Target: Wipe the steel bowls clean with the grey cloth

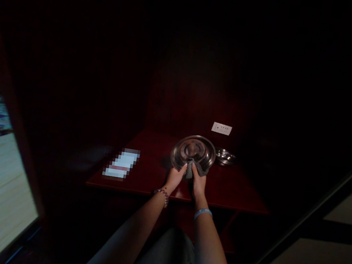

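Observation:
A shiny stainless steel basin (190,145) with concentric rings is tilted up above the dark red tabletop. My left hand (175,179) grips its near rim from the left, thumb on top. On the right side of the same rim, my right hand (199,183) is closed on a dark grey cloth (202,171), pressing it against the metal. Part of the cloth bunches between my two thumbs. Most of my fingers are hidden beneath the basin.
Behind the basin to the right, a smaller metal bowl (226,157) rests on the red table (145,180). A blurred-out pale rectangle (121,164) lies at left. A white socket panel (222,128) is on the back wall. Dark panels flank both sides.

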The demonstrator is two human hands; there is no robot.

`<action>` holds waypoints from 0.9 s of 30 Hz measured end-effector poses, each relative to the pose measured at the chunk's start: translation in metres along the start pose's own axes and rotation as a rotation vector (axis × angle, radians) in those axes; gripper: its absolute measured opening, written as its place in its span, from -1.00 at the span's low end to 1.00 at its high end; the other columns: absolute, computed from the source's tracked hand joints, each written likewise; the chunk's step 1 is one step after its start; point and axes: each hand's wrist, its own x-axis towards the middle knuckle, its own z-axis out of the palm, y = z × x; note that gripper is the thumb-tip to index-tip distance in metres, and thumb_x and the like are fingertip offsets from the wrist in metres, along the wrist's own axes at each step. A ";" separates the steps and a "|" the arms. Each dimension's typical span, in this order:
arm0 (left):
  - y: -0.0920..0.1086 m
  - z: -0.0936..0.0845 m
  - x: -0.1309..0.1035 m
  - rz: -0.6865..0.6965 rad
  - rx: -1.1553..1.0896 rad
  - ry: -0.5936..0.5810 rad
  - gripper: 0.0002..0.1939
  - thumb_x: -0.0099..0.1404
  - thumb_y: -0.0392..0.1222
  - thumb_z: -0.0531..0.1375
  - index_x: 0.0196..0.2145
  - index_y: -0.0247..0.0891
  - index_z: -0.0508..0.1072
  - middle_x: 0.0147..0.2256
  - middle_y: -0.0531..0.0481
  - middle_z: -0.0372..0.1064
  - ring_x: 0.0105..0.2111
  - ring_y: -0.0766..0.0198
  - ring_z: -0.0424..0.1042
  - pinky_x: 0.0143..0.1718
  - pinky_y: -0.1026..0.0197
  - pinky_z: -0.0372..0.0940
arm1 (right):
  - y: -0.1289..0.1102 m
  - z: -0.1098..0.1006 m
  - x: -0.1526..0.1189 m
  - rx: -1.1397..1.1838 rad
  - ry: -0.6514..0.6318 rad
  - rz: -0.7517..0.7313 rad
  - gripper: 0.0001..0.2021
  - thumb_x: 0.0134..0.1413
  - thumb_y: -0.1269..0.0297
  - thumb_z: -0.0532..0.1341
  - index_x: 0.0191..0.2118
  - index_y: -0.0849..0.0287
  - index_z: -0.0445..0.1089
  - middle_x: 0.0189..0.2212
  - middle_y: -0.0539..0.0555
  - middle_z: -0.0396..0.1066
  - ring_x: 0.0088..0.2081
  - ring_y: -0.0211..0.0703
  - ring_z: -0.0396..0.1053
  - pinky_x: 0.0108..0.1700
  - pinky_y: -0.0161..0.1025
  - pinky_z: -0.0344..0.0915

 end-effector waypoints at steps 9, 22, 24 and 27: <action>0.001 0.000 0.000 0.031 0.031 -0.013 -0.70 0.24 -0.17 0.24 -0.09 -0.34 0.54 -0.02 -0.21 0.52 0.02 0.13 0.48 0.13 0.12 0.26 | 0.005 -0.002 0.000 -0.046 -0.023 0.036 -0.47 -0.17 0.09 0.42 -0.03 0.23 0.51 -0.02 0.15 0.54 0.01 0.02 0.48 0.15 -0.06 0.32; 0.010 -0.002 -0.004 -0.031 0.011 0.002 -0.69 0.19 -0.14 0.31 -0.13 -0.35 0.57 -0.08 -0.20 0.55 0.00 0.09 0.50 0.11 0.12 0.27 | 0.009 -0.005 0.002 -0.096 0.046 0.017 -0.49 -0.12 0.06 0.38 -0.05 0.28 0.53 -0.09 0.16 0.57 -0.05 0.01 0.51 0.12 -0.06 0.34; 0.012 -0.001 -0.005 -0.042 -0.013 0.009 -0.69 0.19 -0.17 0.31 -0.12 -0.35 0.57 -0.07 -0.20 0.55 0.00 0.10 0.50 0.12 0.11 0.27 | 0.007 -0.004 0.001 -0.095 0.053 0.012 -0.49 -0.11 0.06 0.38 -0.05 0.29 0.53 -0.09 0.17 0.57 -0.04 0.01 0.51 0.11 -0.07 0.35; 0.016 0.001 -0.007 -0.070 -0.074 0.020 -0.67 0.18 -0.21 0.32 -0.09 -0.36 0.56 -0.06 -0.20 0.54 -0.02 0.12 0.51 0.13 0.10 0.28 | 0.005 -0.004 0.000 -0.100 0.078 -0.001 -0.49 -0.08 0.04 0.36 -0.04 0.28 0.52 -0.07 0.18 0.56 -0.03 0.01 0.50 0.09 -0.10 0.37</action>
